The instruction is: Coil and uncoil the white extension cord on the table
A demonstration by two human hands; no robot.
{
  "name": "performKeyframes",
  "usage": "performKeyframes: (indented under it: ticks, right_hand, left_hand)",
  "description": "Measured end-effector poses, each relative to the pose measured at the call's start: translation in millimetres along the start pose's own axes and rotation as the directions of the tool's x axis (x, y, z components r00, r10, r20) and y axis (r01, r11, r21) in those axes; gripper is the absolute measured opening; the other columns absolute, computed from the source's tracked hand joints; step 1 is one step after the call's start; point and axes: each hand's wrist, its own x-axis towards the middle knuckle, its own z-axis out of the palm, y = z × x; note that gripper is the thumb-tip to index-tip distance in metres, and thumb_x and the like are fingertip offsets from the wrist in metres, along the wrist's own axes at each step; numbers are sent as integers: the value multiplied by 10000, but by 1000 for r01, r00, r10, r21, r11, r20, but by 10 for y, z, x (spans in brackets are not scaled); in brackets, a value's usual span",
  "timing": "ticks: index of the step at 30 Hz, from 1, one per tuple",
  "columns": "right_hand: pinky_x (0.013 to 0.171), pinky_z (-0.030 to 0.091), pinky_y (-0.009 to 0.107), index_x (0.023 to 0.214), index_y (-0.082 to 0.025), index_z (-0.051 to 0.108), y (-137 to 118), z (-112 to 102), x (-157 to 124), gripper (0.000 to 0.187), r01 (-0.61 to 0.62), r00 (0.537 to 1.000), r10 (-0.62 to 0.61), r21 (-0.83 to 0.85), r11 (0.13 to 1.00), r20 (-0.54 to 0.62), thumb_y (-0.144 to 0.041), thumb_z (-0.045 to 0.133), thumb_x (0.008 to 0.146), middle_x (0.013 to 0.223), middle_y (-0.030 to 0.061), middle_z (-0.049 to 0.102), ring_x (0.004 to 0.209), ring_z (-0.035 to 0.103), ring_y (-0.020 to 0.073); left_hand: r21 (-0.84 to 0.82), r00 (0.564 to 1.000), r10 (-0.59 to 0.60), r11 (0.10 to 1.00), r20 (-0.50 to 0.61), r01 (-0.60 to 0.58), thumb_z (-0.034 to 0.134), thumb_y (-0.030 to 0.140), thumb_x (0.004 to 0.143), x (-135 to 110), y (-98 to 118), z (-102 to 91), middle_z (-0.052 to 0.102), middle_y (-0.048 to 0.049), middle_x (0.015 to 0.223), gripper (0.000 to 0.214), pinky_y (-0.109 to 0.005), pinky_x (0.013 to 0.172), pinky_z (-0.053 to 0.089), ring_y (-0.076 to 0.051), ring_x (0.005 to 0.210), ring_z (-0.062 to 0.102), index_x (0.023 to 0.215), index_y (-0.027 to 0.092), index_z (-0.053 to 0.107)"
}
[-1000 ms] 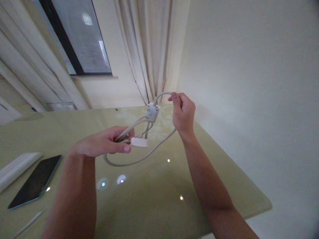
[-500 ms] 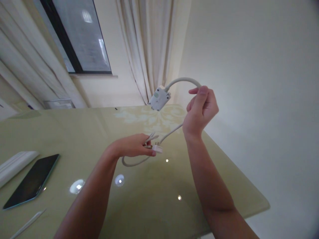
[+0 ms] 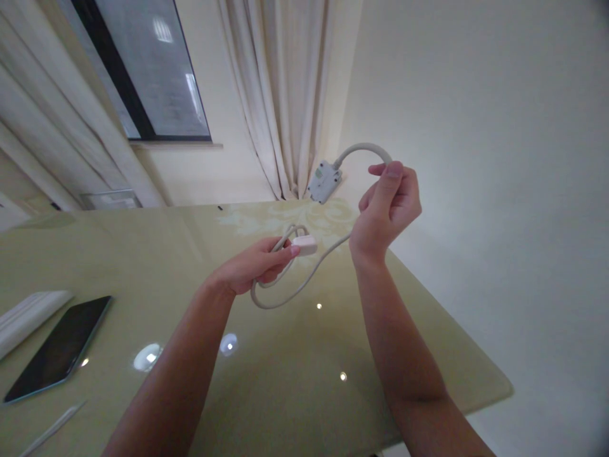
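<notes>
Pinching white cable (image 3: pixel 360 147) beside its plug (image 3: pixel 324 181) in right hand (image 3: pixel 387 212) fingers, clenching loops in left hand (image 3: pixel 257 266) above desk (image 3: pixel 285 393); risks slack grip dropping plug.

At the left edge of the surface (image 3: pixel 285 400) lies a phone (image 3: pixel 57 349), with a thin stick (image 3: pixel 51 429) before it by the near left corner. Over the far right part, the left hand (image 3: pixel 259 266) holds the cable (image 3: pixel 360 148) below and left of the right hand (image 3: pixel 387 209).
</notes>
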Motion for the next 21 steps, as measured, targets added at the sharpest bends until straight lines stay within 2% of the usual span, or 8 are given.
performKeyframes:
  ticks: [2, 4, 6, 8, 13, 17, 21]
  right_hand:
    - [484, 349, 260, 1132, -237, 630, -11, 46, -29, 598, -18, 1000, 17, 46, 999, 20, -713, 292, 1003, 690, 8, 511, 555, 544, 124]
    - [478, 343, 256, 1125, -241, 614, -23, 107, -62, 578, -12, 1000, 12, 82, 997, -3, -704, 288, 1008, 722, 14, 529, 550, 536, 115]
    - [472, 336, 255, 1108, -246, 599, -34, 157, -87, 572, 8, 999, -4, 85, 996, -49, -706, 274, 1008, 746, 16, 532, 534, 520, 105]
    - [464, 332, 255, 1080, -251, 590, -41, 175, -94, 584, 17, 999, -14, 67, 998, -42, -727, 261, 997, 757, 15, 528, 519, 506, 100]
    - [447, 330, 251, 1024, -259, 597, -49, 106, -72, 584, -37, 997, 30, 113, 993, 70, -758, 300, 970, 753, 20, 533, 518, 506, 105]
    - [438, 331, 244, 1060, -277, 612, -98, 135, -130, 595, -22, 997, 15, 84, 996, 79, -781, 315, 951, 742, 18, 526, 522, 514, 109]
    - [433, 343, 249, 1090, -288, 614, -212, 243, -272, 596, -49, 996, 41, 108, 993, 76, -783, 314, 950, 720, 14, 488, 532, 516, 122]
  left_hand:
    - [-119, 1000, -15, 993, 21, 17, 617, 666, 879, 10, -9, 3, 259, 98, 607, 483, -173, 384, 115, -47, 449, 141, 836, 214, 452]
    - [-162, 989, -69, 983, 132, 90, 455, 766, 903, 6, -14, 8, 229, 105, 567, 553, -175, 373, 90, -54, 434, 92, 837, 217, 458]
    - [-118, 964, -122, 981, 235, 153, 315, 825, 900, -15, -11, 17, 242, 99, 533, 636, -185, 370, 75, -63, 421, 88, 851, 215, 486]
    - [-2, 954, -141, 989, 265, 146, 283, 826, 903, -48, 4, 31, 299, 81, 528, 672, -193, 377, 95, -71, 420, 140, 878, 201, 531]
    - [289, 962, -166, 952, 216, 100, 352, 801, 905, -88, 66, 94, 429, 23, 581, 694, -218, 400, 206, -95, 467, 291, 829, 168, 626]
    - [363, 981, -152, 926, 118, 100, 357, 807, 897, -12, 40, 179, 496, -13, 618, 709, -237, 432, 284, -121, 513, 399, 744, 170, 630]
    - [437, 992, -91, 898, 90, 43, 315, 787, 916, 116, -77, 265, 482, -21, 563, 724, -264, 481, 323, -134, 508, 415, 628, 175, 574]
